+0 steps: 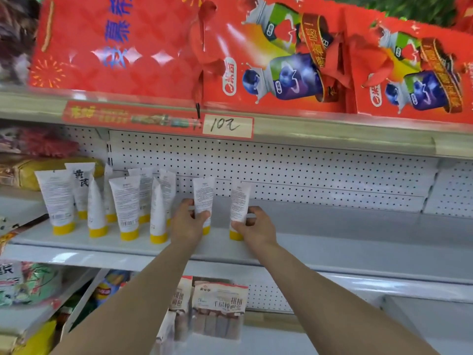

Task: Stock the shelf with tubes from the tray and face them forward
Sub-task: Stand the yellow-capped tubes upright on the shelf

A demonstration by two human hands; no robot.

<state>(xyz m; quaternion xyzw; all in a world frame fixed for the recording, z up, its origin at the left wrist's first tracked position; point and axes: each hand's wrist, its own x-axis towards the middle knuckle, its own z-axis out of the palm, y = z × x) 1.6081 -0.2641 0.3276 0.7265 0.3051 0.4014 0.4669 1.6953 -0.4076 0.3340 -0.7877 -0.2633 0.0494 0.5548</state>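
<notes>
I see both hands on the middle shelf (332,242), each with its grip clamped on a white tube standing on its yellow cap. The left hand (188,221) wraps the left tube (203,194); the right hand (257,228) pinches the right tube (239,203) low down, near the cap. Both show fine print (back sides, it seems). More tubes (125,201) stand in a cluster just to the left.
</notes>
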